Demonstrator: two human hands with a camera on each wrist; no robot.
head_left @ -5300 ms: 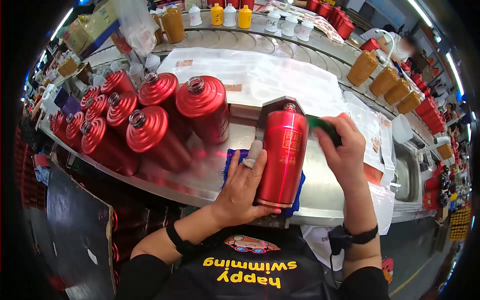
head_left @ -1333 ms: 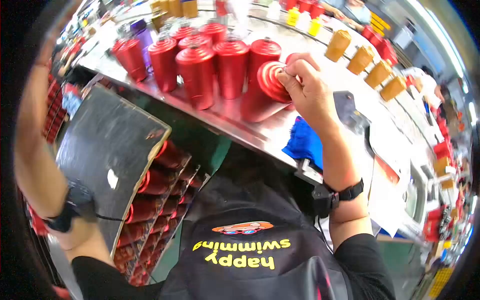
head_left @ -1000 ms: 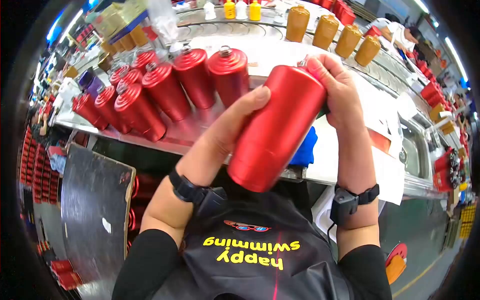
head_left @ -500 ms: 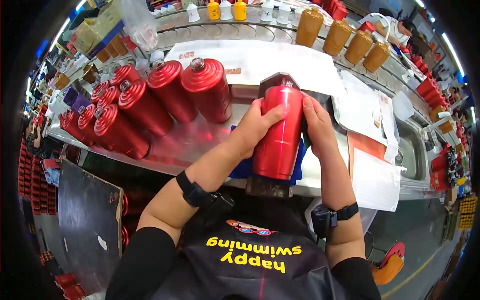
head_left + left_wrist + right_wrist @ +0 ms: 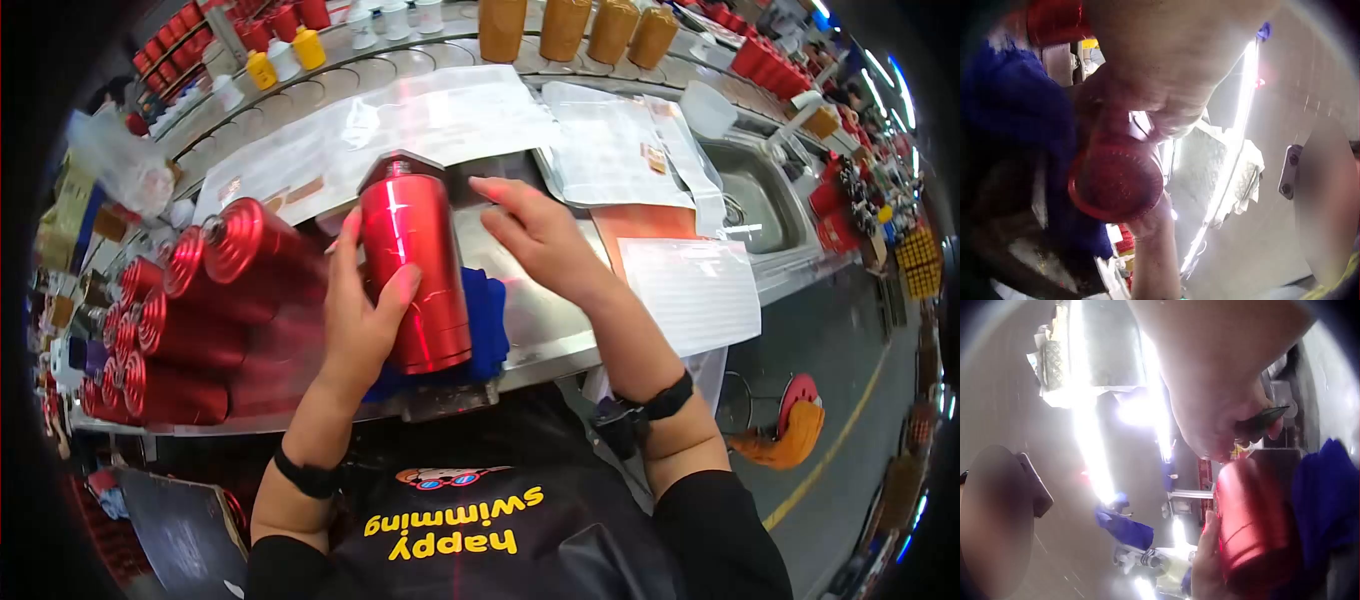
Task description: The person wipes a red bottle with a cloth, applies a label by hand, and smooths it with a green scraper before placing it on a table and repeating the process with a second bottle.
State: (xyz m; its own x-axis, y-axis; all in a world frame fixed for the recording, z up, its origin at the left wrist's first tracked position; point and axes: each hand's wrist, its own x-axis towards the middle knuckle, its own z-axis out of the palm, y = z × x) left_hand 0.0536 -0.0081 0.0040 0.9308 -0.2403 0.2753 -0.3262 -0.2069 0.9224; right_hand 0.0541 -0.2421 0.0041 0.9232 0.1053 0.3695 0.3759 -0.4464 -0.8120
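A red metallic bottle (image 5: 432, 290) lies tilted on a blue cloth (image 5: 487, 315), its neck by a dark angular plate (image 5: 408, 156). My left hand (image 5: 352, 325) grips it, fingers along its left side and thumb across the front. In the left wrist view the bottle's round base (image 5: 1116, 184) faces the camera. To the right of the bottle, apart from it, my right hand (image 5: 543, 240) has its index finger extended toward it. The right wrist view shows a dark green flat piece (image 5: 1262, 424) held under that hand's fingers. Bright pink light lines cross the bottle.
Several red bottles (image 5: 245, 245) stand close together at the left. White sheets (image 5: 605, 150) and an orange-red sheet (image 5: 645, 230) lie on the steel counter, with a sink (image 5: 752, 190) at the right. Brown bottles (image 5: 565, 30) line a conveyor behind.
The lettered bottle went by its neck to the left group. Another red bottle came up in both hands and onto the cloth. My right hand has since come off it, moving right.
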